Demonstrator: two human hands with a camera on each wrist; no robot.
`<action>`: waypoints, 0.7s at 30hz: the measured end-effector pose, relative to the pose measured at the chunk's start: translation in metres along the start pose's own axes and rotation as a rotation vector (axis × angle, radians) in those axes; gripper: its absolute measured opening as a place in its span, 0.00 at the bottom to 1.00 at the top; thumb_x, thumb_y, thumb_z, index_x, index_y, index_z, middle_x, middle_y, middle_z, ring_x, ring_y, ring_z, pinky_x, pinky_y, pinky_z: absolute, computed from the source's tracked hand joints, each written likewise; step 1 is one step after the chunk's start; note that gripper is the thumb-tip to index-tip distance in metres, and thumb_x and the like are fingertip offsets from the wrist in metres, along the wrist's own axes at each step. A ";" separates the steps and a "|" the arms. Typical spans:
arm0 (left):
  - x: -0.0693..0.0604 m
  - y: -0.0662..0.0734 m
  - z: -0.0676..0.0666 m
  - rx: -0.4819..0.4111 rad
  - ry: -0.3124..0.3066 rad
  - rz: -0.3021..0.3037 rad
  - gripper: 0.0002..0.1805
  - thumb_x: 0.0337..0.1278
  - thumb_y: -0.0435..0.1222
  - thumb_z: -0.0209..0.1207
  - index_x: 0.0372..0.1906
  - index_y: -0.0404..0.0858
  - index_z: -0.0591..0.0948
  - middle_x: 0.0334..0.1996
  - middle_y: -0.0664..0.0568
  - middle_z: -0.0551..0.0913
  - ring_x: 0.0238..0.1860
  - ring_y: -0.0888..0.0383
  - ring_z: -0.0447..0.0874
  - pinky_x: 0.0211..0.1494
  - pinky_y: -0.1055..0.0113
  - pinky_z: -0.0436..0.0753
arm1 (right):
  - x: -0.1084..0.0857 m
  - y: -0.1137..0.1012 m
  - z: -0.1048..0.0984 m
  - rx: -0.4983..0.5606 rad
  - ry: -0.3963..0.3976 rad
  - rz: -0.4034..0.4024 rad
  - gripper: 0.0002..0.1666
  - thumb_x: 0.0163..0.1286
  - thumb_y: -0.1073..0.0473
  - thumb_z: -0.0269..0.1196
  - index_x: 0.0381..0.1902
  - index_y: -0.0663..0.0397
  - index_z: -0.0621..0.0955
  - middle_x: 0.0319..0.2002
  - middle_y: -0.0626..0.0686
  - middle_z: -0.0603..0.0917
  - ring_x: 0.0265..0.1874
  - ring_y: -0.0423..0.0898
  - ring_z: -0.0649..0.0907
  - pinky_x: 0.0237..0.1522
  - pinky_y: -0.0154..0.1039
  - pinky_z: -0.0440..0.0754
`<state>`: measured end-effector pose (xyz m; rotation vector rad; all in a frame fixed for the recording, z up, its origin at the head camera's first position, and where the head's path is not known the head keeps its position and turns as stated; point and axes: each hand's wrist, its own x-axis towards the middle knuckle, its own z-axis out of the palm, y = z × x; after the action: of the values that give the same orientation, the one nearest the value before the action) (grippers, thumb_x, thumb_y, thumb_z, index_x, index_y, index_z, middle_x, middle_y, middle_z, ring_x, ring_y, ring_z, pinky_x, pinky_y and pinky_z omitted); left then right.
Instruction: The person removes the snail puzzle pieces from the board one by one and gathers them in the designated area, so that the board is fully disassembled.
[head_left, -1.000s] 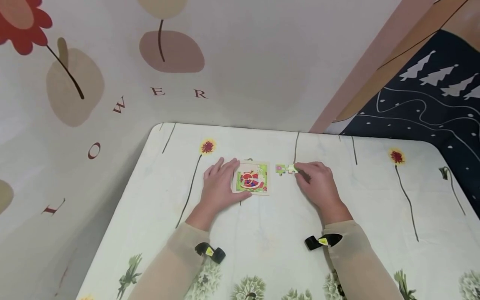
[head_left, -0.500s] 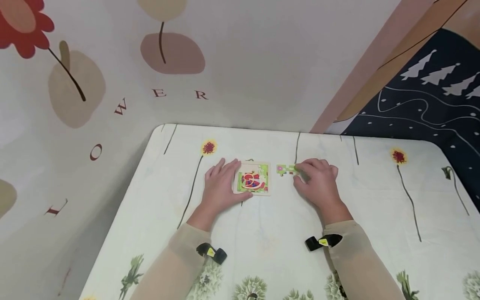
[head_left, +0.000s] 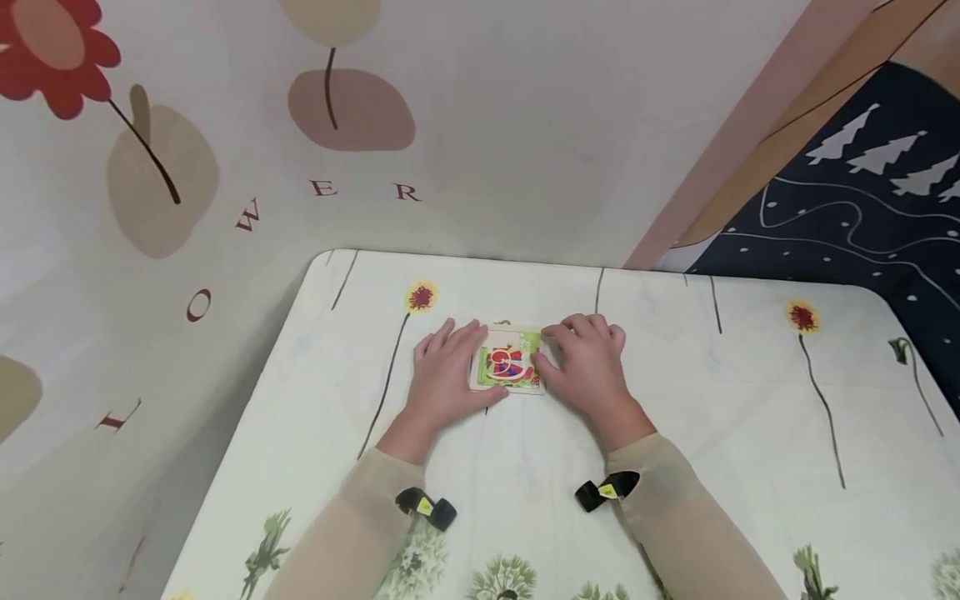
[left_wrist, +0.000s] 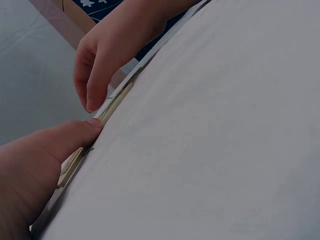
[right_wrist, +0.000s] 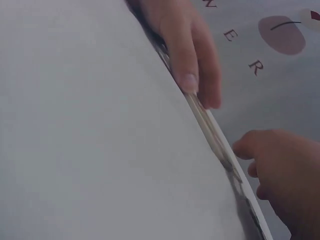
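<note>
A small square wooden jigsaw puzzle (head_left: 508,365) with a red, blue and green picture lies on the table. Its upper left part shows bare pale wood. My left hand (head_left: 444,367) grips the puzzle's left side, fingers along the top and thumb at the lower edge. In the left wrist view the left thumb (left_wrist: 75,135) presses on the tray's edge. My right hand (head_left: 592,362) hovers at the puzzle's right edge, thumb and forefinger apart over the green part. Nothing shows between the right fingers (right_wrist: 252,140). The loose puzzle pieces seen earlier are out of sight.
The table (head_left: 720,433) wears a white cloth printed with flowers and stems. Behind it rises a pale wall (head_left: 495,150) with painted shapes and letters. A dark blue panel (head_left: 862,200) with white trees stands at the back right. Both wrists carry black cameras.
My right hand has let go of a piece beside another loose one and moved left to the puzzle. My left hand keeps its grip. Both loose pieces have gone from view.
</note>
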<state>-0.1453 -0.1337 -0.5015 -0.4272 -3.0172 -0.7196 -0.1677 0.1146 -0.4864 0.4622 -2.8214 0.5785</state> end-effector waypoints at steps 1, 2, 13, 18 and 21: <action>0.000 0.000 0.000 0.008 0.000 0.005 0.56 0.50 0.64 0.74 0.82 0.45 0.68 0.82 0.51 0.64 0.84 0.42 0.49 0.79 0.38 0.50 | 0.002 -0.003 0.002 0.001 -0.009 0.001 0.22 0.70 0.41 0.68 0.53 0.48 0.89 0.51 0.53 0.84 0.57 0.58 0.74 0.62 0.66 0.61; 0.000 0.000 0.000 0.014 -0.001 0.006 0.56 0.50 0.65 0.73 0.82 0.45 0.68 0.82 0.51 0.64 0.84 0.42 0.49 0.79 0.38 0.51 | 0.004 -0.005 0.004 0.001 -0.017 0.003 0.21 0.71 0.42 0.68 0.53 0.47 0.90 0.51 0.53 0.84 0.57 0.57 0.74 0.63 0.66 0.61; 0.001 0.000 -0.001 0.031 0.001 0.009 0.55 0.51 0.65 0.73 0.81 0.45 0.69 0.82 0.51 0.64 0.84 0.42 0.50 0.79 0.38 0.52 | 0.011 -0.017 0.007 -0.038 -0.044 0.064 0.17 0.71 0.43 0.67 0.50 0.46 0.89 0.50 0.53 0.83 0.55 0.59 0.72 0.61 0.66 0.59; 0.001 0.001 -0.002 0.022 -0.008 -0.003 0.55 0.51 0.64 0.74 0.81 0.45 0.69 0.82 0.50 0.64 0.84 0.42 0.49 0.79 0.38 0.51 | 0.010 -0.018 0.007 -0.045 -0.054 0.090 0.18 0.71 0.42 0.68 0.50 0.45 0.89 0.49 0.54 0.82 0.54 0.58 0.72 0.61 0.65 0.59; 0.001 0.002 -0.001 0.026 -0.013 -0.008 0.55 0.51 0.64 0.73 0.82 0.45 0.68 0.82 0.50 0.64 0.84 0.42 0.49 0.79 0.38 0.51 | 0.009 -0.018 0.007 -0.041 -0.063 0.097 0.19 0.72 0.42 0.68 0.51 0.45 0.90 0.50 0.54 0.81 0.55 0.58 0.71 0.60 0.65 0.59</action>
<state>-0.1455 -0.1325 -0.4994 -0.4208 -3.0381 -0.6799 -0.1708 0.0938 -0.4838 0.3426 -2.9227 0.5327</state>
